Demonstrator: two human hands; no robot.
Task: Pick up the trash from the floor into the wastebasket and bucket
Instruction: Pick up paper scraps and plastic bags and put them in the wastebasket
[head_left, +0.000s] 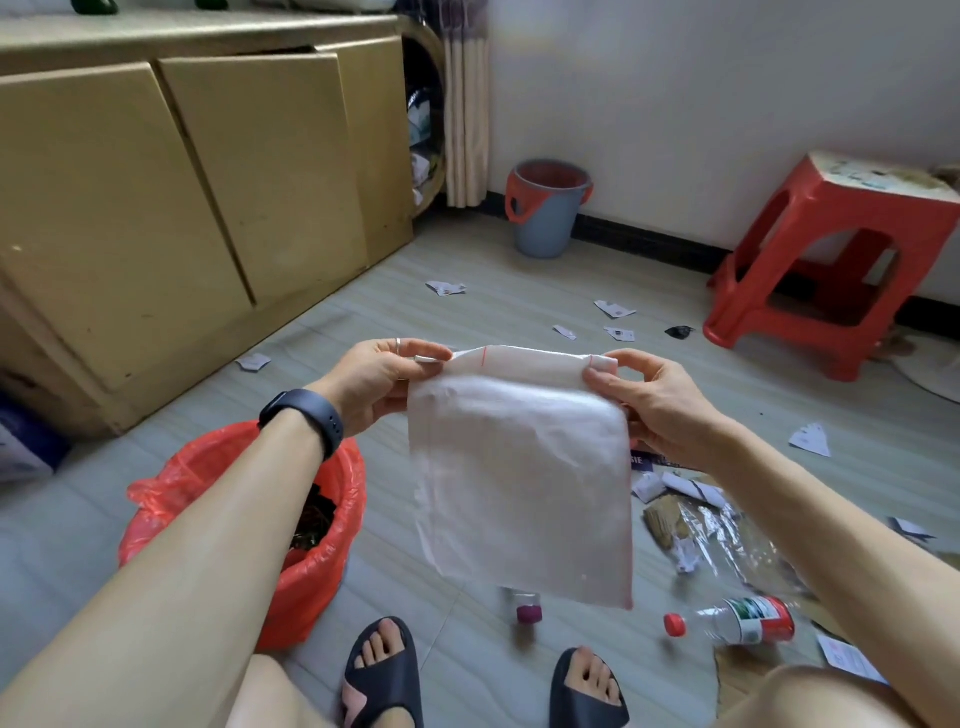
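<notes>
A bin with a red liner (349, 483) stands on the floor at the left, under the left arm. The left hand (379, 379) pinches the top left corner of a white plastic bag (524, 478), fingers tight on it. The bag hangs in the air in the middle. Far behind it a blue bucket (548, 208) stands by the wall. The right hand (654, 405) pinches the top right corner. Paper scraps (615, 309) and a bottle (743, 621) lie on the floor. A red stool (831, 260) stands at the right.
</notes>
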